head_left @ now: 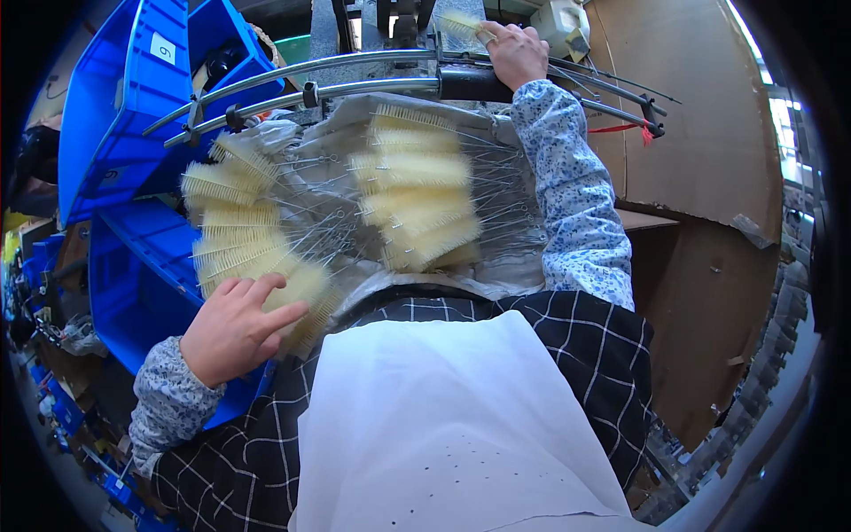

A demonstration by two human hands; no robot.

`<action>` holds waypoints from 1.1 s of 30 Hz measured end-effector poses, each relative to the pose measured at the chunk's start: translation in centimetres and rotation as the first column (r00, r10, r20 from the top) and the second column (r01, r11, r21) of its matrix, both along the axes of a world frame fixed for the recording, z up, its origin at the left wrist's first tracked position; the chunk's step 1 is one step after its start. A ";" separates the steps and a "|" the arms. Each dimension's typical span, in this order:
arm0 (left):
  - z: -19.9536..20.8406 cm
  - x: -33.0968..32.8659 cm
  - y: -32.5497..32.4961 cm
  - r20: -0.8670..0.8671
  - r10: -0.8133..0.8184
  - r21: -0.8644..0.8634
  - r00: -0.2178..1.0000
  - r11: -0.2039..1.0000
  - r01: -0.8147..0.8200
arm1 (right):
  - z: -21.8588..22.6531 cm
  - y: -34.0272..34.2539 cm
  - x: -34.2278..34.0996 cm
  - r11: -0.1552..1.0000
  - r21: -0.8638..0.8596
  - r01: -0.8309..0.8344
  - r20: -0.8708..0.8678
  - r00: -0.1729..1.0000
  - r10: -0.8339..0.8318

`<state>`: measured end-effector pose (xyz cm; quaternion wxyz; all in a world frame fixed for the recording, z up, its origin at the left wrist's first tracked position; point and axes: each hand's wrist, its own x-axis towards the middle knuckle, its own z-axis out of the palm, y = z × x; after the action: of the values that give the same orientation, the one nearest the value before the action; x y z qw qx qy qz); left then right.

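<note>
My left hand (235, 326) hovers over or rests on the lower end of the left pile of wire brushes (232, 232); I cannot tell if it touches. Its fingers are spread and hold nothing visible. These brushes have pale yellow bristles and thin twisted-wire stems with looped ends. A second pile of such brushes (417, 195) lies in the middle, stems toward the right. Reaching far ahead, my right hand (517, 55) is closed at the machine's bar, gripping a single wire brush (461, 24) whose bristles stick out to the left. Its stem is mostly hidden.
Curved metal rails (355, 86) with a dark sleeve cross beyond the piles. Grey cloth (337, 133) lies under the brushes. Blue bins (106, 133) stand at the left. Large cardboard (700, 115) stands at the right, beside a red tie (645, 133) on the rail end.
</note>
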<state>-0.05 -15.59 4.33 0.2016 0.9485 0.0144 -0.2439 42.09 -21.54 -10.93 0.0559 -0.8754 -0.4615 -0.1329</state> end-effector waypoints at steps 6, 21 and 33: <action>-1.6 -0.1 0.1 0.041 0.025 0.052 0.999 0.998 -0.027 | -0.3 -0.1 0.2 1.000 -0.005 -0.027 -0.099 0.995 0.026; 1.2 1.5 3.1 0.222 0.270 -0.326 0.937 0.926 -0.189 | -1.1 0.5 1.1 0.999 -0.050 0.007 -0.202 0.979 -0.017; 4.8 3.4 3.5 0.360 0.253 -0.400 0.898 0.912 -0.096 | -0.2 2.2 2.3 0.981 -0.107 -0.164 -0.167 0.975 0.145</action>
<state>3.34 -12.06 9.15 0.3974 0.9173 0.0125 -0.0212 44.39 -19.37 -11.16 0.0497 -0.8463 -0.5295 -0.0302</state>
